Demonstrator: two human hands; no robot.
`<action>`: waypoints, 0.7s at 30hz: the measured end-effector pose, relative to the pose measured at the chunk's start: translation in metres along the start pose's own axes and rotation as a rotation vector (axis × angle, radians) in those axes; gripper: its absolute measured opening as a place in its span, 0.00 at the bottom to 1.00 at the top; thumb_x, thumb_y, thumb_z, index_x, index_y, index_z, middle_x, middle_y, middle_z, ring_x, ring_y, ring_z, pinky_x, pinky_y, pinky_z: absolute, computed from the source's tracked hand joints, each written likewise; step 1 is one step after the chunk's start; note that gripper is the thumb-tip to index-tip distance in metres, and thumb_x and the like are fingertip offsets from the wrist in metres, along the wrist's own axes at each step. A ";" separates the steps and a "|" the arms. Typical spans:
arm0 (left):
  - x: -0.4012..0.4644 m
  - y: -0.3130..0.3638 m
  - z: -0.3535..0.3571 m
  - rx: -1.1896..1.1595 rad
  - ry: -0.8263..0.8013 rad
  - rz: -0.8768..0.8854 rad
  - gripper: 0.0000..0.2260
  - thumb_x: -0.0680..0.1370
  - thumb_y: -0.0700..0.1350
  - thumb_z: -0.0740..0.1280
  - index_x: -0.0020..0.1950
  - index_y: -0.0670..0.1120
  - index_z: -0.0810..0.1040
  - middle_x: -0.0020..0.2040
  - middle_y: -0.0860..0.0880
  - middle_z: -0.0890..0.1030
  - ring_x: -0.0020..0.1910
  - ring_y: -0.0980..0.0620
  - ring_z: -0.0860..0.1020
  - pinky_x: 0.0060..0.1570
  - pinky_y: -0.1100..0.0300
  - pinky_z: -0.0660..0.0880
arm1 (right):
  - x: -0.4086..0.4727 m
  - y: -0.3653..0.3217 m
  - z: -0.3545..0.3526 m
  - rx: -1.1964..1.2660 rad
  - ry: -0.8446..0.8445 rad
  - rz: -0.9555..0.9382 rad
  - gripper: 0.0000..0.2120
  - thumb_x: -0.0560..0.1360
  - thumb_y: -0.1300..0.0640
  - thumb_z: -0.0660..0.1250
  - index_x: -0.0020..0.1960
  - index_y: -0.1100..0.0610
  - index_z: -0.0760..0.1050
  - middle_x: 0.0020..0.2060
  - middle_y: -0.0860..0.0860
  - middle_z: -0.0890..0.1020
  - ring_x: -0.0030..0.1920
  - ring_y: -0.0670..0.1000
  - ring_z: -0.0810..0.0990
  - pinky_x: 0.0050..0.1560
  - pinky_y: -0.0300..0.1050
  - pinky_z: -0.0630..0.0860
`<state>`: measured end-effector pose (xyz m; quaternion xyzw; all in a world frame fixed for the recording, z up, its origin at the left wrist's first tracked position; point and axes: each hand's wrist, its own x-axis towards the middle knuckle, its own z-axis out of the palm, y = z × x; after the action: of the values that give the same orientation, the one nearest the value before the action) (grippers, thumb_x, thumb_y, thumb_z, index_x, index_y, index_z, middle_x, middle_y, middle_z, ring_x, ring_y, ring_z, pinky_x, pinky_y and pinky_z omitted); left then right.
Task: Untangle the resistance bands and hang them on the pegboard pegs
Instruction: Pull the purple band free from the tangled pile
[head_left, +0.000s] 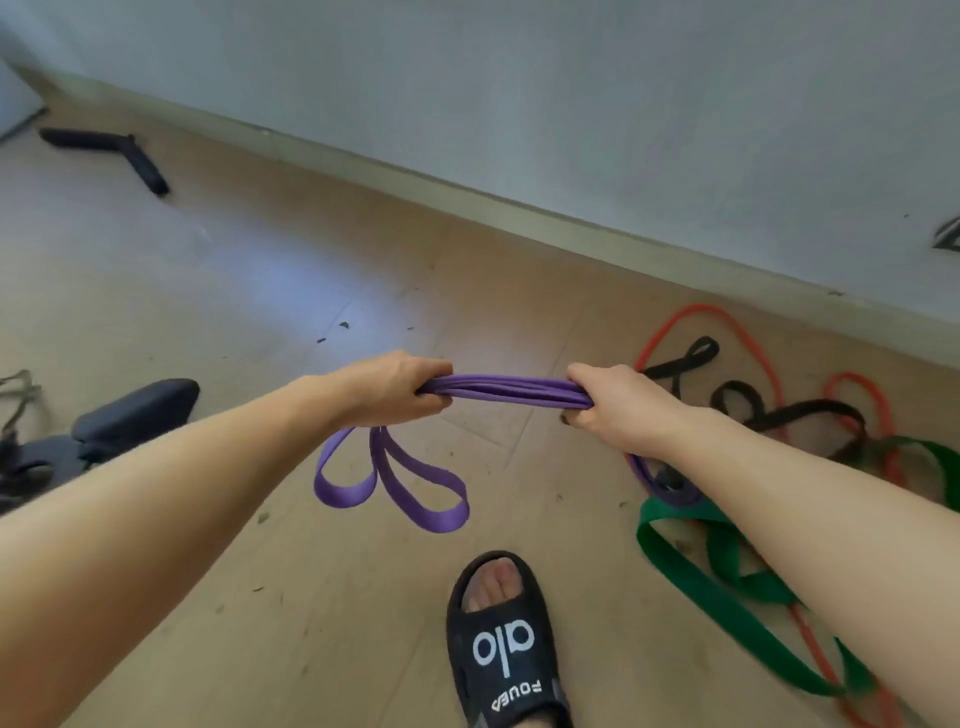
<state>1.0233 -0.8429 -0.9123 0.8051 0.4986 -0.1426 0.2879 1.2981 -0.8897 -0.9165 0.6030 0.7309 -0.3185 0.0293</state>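
Both bare forearms reach out from the bottom corners, above a foot in a black slide sandal (506, 654) on the wooden floor (260, 291). Fisted around one end of a bunched purple resistance band (506, 391), the left hand (387, 387) lets two purple loops hang below it; the right hand (618, 405) is clenched on the other end, with the strands stretched level between the fists, off the floor. Right of the right arm, a green band (691, 571), an orange band (748, 332) and a black band (779, 410) lie tangled together near the baseboard (467, 192). Open floor spreads ahead and leftward. A dark padded seat (135, 415) sits at the left edge, and a black angled bar (130, 156) lies far left by the wall.
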 end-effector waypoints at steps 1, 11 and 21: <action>0.007 -0.009 0.008 0.003 -0.008 -0.024 0.06 0.84 0.53 0.61 0.48 0.54 0.72 0.41 0.49 0.79 0.41 0.45 0.79 0.40 0.53 0.74 | 0.010 0.003 0.008 0.007 -0.016 0.005 0.06 0.80 0.51 0.68 0.51 0.48 0.70 0.43 0.50 0.80 0.40 0.50 0.78 0.37 0.47 0.73; 0.085 -0.084 0.115 -0.181 0.236 -0.282 0.16 0.78 0.58 0.67 0.61 0.53 0.71 0.54 0.50 0.74 0.50 0.46 0.76 0.51 0.50 0.75 | 0.110 0.045 0.092 -0.010 -0.061 0.008 0.03 0.81 0.57 0.64 0.52 0.51 0.69 0.49 0.53 0.73 0.49 0.57 0.75 0.46 0.50 0.71; 0.068 -0.099 0.152 0.129 0.158 -0.458 0.43 0.61 0.73 0.65 0.70 0.52 0.62 0.62 0.45 0.72 0.61 0.41 0.71 0.66 0.48 0.65 | 0.121 0.061 0.118 -0.214 0.096 0.056 0.21 0.79 0.50 0.64 0.70 0.53 0.67 0.60 0.52 0.73 0.60 0.55 0.72 0.57 0.50 0.72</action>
<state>0.9755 -0.8526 -1.1002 0.6966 0.6788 -0.1723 0.1559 1.2798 -0.8403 -1.0882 0.6311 0.7441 -0.2085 0.0676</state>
